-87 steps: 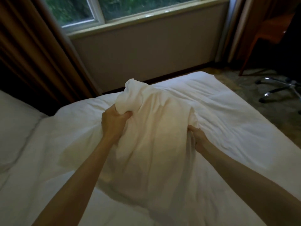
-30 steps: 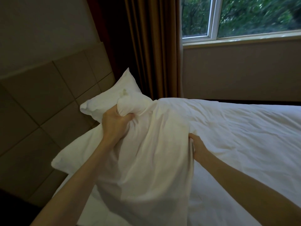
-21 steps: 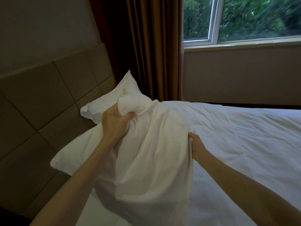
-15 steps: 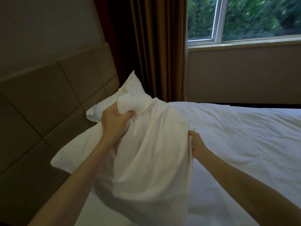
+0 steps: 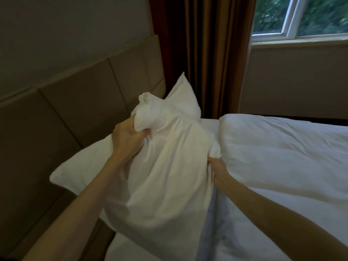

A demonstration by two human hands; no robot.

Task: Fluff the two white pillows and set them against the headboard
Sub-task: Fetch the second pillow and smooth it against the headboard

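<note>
Over the last second the held pillow (image 5: 165,176) has swung closer to the headboard (image 5: 75,110), above the other pillow (image 5: 88,162). Left hand (image 5: 128,138) clenches its corner; right hand (image 5: 218,168) grips its edge. Placement looks near.

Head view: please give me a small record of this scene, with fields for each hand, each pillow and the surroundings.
left hand: grips bunched top corner of held pillow
right hand: grips right edge of held pillow
held pillow: lifted, in front of second pillow
second pillow: leans against headboard
duvet: white, covers bed at right
background: brown curtain, window
</note>
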